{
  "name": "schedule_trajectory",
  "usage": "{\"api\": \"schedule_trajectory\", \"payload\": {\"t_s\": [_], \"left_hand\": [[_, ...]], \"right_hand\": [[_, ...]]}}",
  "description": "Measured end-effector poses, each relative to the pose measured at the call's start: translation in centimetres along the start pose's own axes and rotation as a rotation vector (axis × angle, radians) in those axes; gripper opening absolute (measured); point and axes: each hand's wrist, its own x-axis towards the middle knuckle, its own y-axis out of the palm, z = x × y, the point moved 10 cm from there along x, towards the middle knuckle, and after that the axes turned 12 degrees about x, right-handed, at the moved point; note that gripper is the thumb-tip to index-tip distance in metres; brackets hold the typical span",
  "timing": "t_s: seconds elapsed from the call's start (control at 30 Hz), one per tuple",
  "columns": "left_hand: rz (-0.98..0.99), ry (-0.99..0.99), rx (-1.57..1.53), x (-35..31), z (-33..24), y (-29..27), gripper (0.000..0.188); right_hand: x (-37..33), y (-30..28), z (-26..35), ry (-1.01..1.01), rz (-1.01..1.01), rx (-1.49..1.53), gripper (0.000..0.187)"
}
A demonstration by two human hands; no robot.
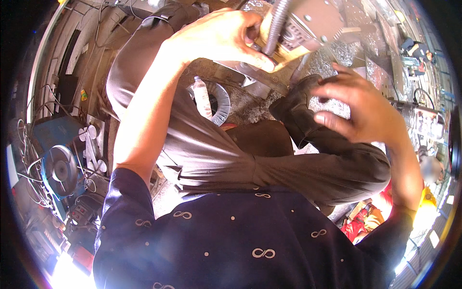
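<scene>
At the top, my left hand [226, 41] is curled against the edge of a brown-grey machine head [317, 21], beside a ribbed metal hose [276, 29]. Its thumb and fingers close on a part at the hose's lower end that I cannot make out. My right hand [358, 103] hangs in the air lower and to the right of the machine, over my bent leg. Its fingers are apart and slightly blurred, with nothing between them. A smeared tan bar [353, 32] juts from the machine's right side.
A clear bottle [202, 98] stands by a round grey ring [222, 103] between my legs [207, 139]. Shiny metal shavings [332, 60] lie around the machine. A blue machine with a wheel [60, 168] and tangled cables stand at left. Red and yellow cloth [361, 224] shows lower right.
</scene>
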Motion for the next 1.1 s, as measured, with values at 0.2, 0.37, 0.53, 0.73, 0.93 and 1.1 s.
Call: {"api": "schedule_trajectory", "payload": {"t_s": [0.2,0.37,0.53,0.73,0.93,1.1], "left_hand": [[0.107,0.025,-0.018,0.7,-1.1,-1.7,0.065],[0.076,0.000,-0.086,0.5,-0.2,-1.4,0.066],[0.166,0.136,-0.165,-0.4,-1.4,-3.6,0.050],[0.336,0.033,-0.193,1.7,-0.6,-1.4,0.053],[0.348,0.016,-0.175,1.3,-0.8,-1.8,0.054],[0.362,0.017,-0.174,1.4,-0.9,-1.4,0.054]], "right_hand": [[1.0,1.9,0.5,0.015,0.220,-0.183,0.029],[1.3,2.1,0.7,0.003,0.185,-0.189,0.027],[1.9,2.0,0.8,-0.005,0.197,-0.164,0.024],[1.9,2.5,0.1,0.053,0.250,-0.174,0.022],[1.9,2.6,0.6,-0.002,0.213,-0.185,0.023],[1.8,2.6,0.6,-0.013,0.187,-0.179,0.024]]}}
